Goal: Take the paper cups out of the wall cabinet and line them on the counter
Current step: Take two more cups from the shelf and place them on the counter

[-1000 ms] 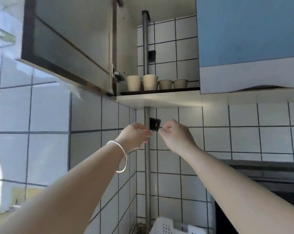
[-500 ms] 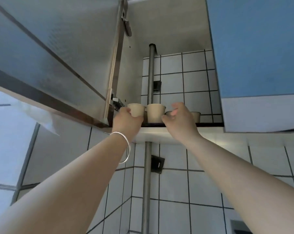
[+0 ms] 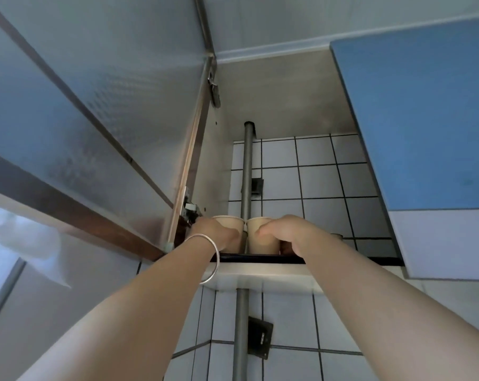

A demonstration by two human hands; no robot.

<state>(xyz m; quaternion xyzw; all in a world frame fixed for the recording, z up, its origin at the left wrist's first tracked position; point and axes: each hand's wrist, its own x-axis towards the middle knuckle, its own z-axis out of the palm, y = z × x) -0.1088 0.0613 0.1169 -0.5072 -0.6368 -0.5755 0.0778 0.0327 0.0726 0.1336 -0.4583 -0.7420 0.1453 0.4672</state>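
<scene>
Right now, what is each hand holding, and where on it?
Left hand wraps the side wall of the left paper cup. Right hand wraps the side wall of the right paper cup. Both cups sit on the cabinet shelf, not yet lifted.

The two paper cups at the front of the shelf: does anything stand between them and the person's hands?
Nothing visible does. The left hand is already on the left paper cup, and the right hand is wrapped around the right paper cup. The cabinet door is swung open to the left, clear of both.
</scene>
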